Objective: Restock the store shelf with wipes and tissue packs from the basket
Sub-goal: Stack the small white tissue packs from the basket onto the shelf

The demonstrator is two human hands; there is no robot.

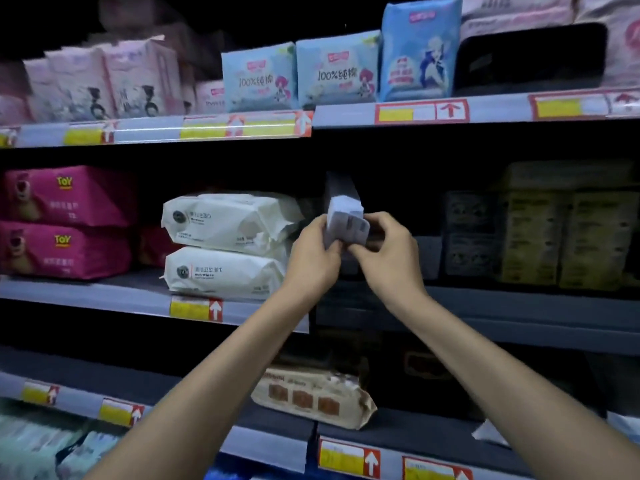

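Note:
A pale lilac-white tissue pack [343, 206] is held end-on over the middle shelf [485, 303], its far end reaching back into the dark shelf space. My left hand [313, 252] grips its near end from the left and below. My right hand [384, 249] pinches the same end from the right. Just left of the pack, two white wipes packs [225, 244] lie stacked on the shelf. The basket is out of view.
Pink bear-print packs [65, 223] are stacked at the far left of the middle shelf, dark and yellowish boxes [540, 237] at its right. Blue and pink packs [339, 71] line the top shelf. A beige wipes pack [311, 396] lies on the lower shelf under my arms.

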